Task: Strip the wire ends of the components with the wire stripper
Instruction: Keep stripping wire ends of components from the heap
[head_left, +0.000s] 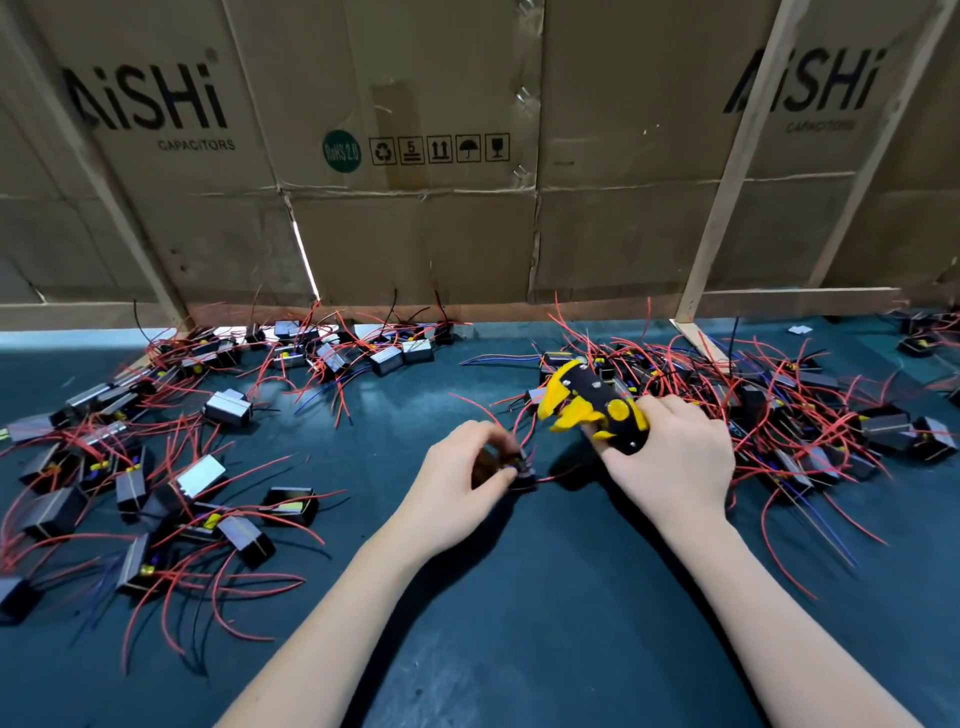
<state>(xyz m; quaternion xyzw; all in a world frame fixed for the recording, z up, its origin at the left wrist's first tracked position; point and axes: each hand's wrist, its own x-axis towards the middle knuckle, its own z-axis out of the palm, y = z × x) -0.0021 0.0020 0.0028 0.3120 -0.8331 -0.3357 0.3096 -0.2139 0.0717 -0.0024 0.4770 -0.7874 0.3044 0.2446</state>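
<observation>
A small black component (521, 475) is pinched by the curled fingers (500, 475) of the left hand (457, 478), low on the dark green table (519, 623) and near the middle of the view. From it thin red wires (511, 426) rise toward 12 o'clock, and one more red lead runs flat toward 3 o'clock. The wire stripper (592, 402) is gripped by the right hand (670, 462), whose fingers are wrapped around the black and yellow handles. From the component, the tool lies at about 1 o'clock, just beside it. Its long axis runs from the right hand toward 10 o'clock, and its yellow head points toward the raised wires. Whether the head already touches a wire cannot be told. The coming move is judged to depend on this gap: a wire end must be brought across the head of the tool, and the left hand is the nearer one to do it.

The component looks like a small dark block, mostly hidden by the fingers. The piled components (171, 483) lie at 9 o'clock, and a second pile (789, 415) lies at 3 o'clock behind the right hand. Cardboard sheets (415, 156) stand at the back.
</observation>
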